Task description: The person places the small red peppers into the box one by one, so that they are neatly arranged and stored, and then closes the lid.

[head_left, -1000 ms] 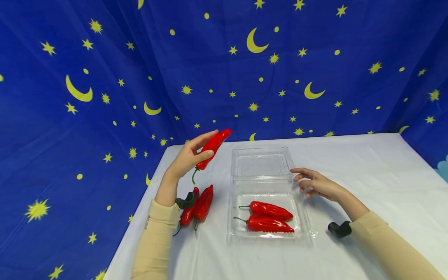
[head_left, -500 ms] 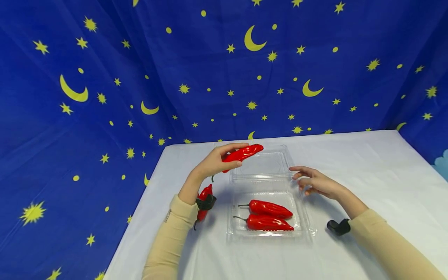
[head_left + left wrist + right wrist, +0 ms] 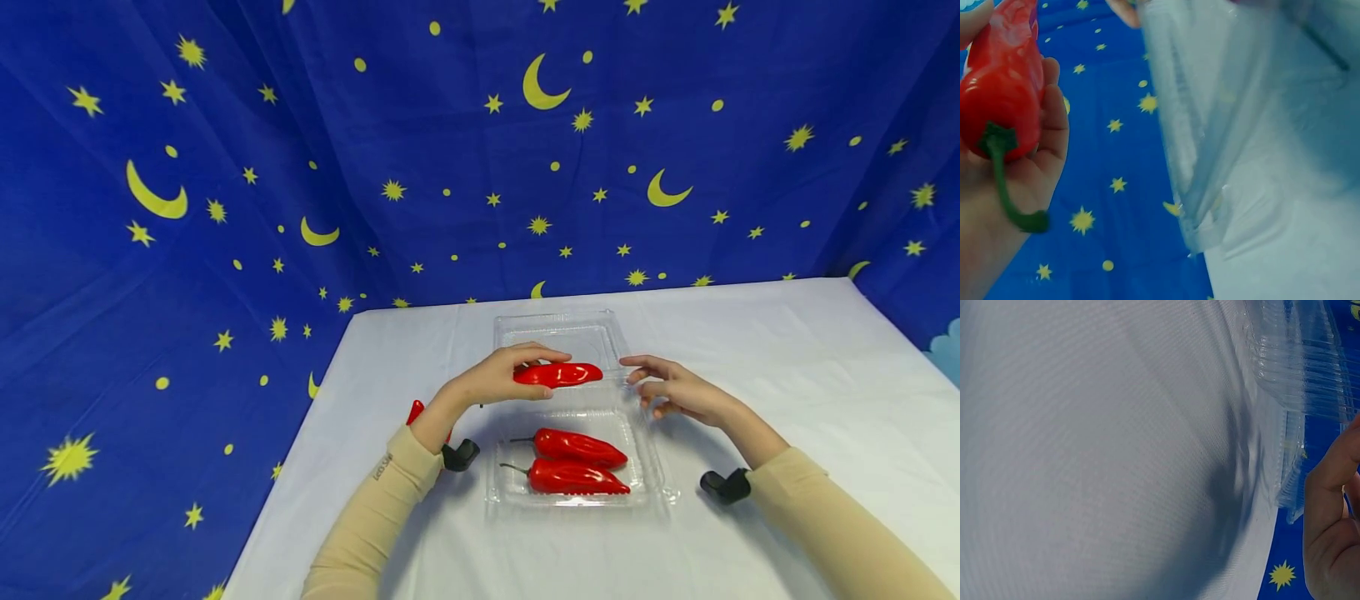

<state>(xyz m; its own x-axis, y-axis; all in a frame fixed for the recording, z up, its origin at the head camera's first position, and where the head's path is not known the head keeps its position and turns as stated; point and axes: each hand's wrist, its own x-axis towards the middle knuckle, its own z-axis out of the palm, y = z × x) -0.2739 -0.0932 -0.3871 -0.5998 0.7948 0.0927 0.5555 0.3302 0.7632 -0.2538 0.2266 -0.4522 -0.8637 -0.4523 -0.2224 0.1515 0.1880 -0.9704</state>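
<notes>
My left hand [image 3: 491, 382] grips a red pepper [image 3: 566, 374] around its body, above the hinge area of a clear plastic clamshell box [image 3: 651, 467]. In the left wrist view, the held pepper [image 3: 1004, 94] shows its curved green stem. Two more red peppers, an upper one [image 3: 581, 448] and a lower one [image 3: 577, 478], lie side by side in the box's near half. My right hand [image 3: 686, 393] stays at the box's right edge with loosely bent fingers, holding nothing. Whether its fingertips touch the plastic, I cannot tell.
Left of the box, a red pepper [image 3: 416, 410] on the white table [image 3: 765, 358] is mostly hidden behind my left forearm. The lid [image 3: 551, 330] lies open toward the back. A blue curtain [image 3: 465, 150] with stars and moons hangs behind.
My left hand has carried the pepper rightward and down, from above the table's left side to over the box, and the pepper has turned nearly level. The right hand has stayed put.
</notes>
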